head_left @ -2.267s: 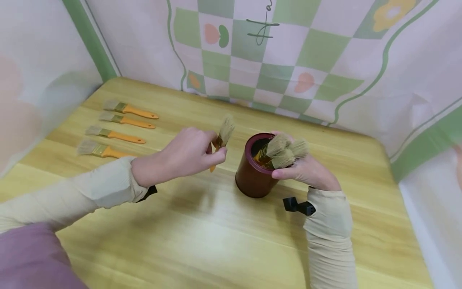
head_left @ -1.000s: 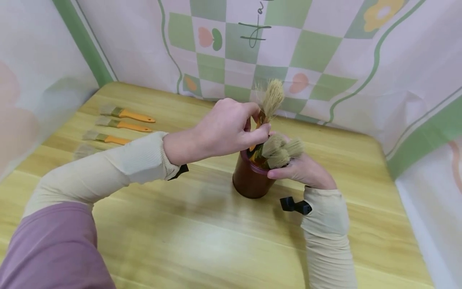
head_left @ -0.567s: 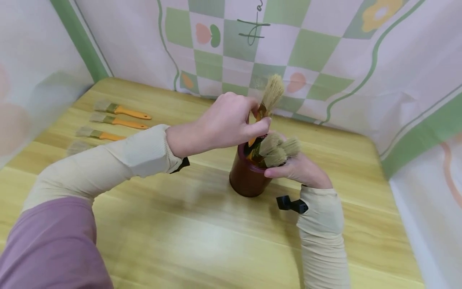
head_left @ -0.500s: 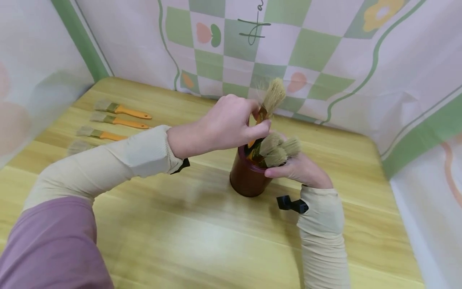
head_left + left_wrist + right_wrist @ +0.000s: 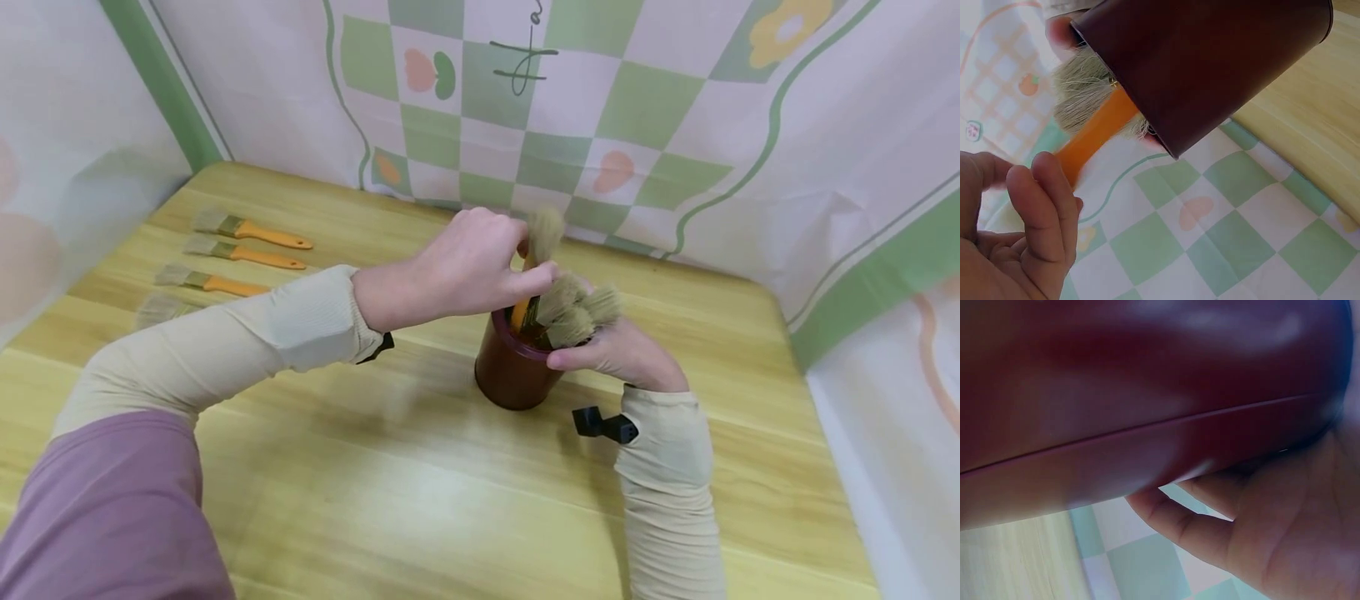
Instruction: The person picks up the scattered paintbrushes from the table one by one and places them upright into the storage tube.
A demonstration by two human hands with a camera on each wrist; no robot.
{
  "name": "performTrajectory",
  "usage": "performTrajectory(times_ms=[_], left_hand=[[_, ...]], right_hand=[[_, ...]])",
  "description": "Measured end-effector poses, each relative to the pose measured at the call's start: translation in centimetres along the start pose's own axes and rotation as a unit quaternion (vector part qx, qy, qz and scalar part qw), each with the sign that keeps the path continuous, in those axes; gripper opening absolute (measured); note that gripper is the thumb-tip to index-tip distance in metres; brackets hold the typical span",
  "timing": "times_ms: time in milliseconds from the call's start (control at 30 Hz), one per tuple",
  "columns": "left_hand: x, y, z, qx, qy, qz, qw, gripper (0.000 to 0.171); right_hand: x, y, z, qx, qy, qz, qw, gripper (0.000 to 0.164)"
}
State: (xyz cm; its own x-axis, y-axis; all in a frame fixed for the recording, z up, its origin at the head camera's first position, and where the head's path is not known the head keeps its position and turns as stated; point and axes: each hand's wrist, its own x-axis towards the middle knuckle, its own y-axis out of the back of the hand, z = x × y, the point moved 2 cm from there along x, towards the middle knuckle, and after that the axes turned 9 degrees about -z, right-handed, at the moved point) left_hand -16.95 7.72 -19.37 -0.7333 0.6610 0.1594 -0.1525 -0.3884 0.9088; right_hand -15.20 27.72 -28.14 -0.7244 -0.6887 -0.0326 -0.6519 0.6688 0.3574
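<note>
My left hand [image 5: 480,262] pinches a paintbrush [image 5: 546,233] by its upper part, bristles up. In the left wrist view the orange handle [image 5: 1099,131] runs from the fingers down into the mouth of a dark red-brown cylindrical holder [image 5: 1210,62]. My right hand [image 5: 626,350] grips that holder at its rim from the right, thumb on the near side. Its palm and fingers curl round the wall in the right wrist view. Several brushes [image 5: 573,312] stand in the holder with their pale bristles leaning toward the right hand; their handles are mostly hidden inside.
Several flat paintbrushes with orange handles lie in a row at the table's left, among them a back one [image 5: 255,229]; the nearest is partly covered by the left sleeve [image 5: 225,333]. A patterned cloth [image 5: 495,108] hangs behind the wooden table [image 5: 420,500].
The left hand has carried its brush rightward from beside the holder to above its mouth, then lowered it, handle first, into the holder. The right hand has kept its grip on the rim.
</note>
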Motion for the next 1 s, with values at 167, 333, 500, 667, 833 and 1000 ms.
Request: performTrajectory(times_ms=[167,333,500,667,833,1000], left_hand=[[-0.1,-0.1,-0.5,0.006,0.016,-0.02,0.9996,0.047],[-0.8,-0.1,-1.7,-0.018,0.051,-0.038,0.9978,0.041],[-2.2,-0.2,-4.5,0.002,0.095,-0.024,0.9951,0.04],[-3.7,-0.2,-8.5,0.05,0.203,-0.048,0.9768,0.043],[-4.8,-0.3,-13.7,0.081,0.31,-0.091,0.9429,0.034],[-6.2,0.1,-19.7,0.078,0.413,-0.156,0.8938,0.022]], right_hand=[[0.0,-0.2,0.1,0.005,0.008,-0.002,1.0,0.066],[-0.2,-0.2,0.3,-0.016,0.015,0.005,1.0,0.08],[-0.1,-0.1,0.4,-0.017,0.015,0.01,1.0,0.086],[0.0,0.1,0.3,-0.022,0.004,0.009,1.0,0.085],[-1.5,0.9,0.2,-0.023,0.0,0.033,0.999,0.078],[-4.0,2.1,-0.1,0.005,0.021,0.058,0.998,0.076]])
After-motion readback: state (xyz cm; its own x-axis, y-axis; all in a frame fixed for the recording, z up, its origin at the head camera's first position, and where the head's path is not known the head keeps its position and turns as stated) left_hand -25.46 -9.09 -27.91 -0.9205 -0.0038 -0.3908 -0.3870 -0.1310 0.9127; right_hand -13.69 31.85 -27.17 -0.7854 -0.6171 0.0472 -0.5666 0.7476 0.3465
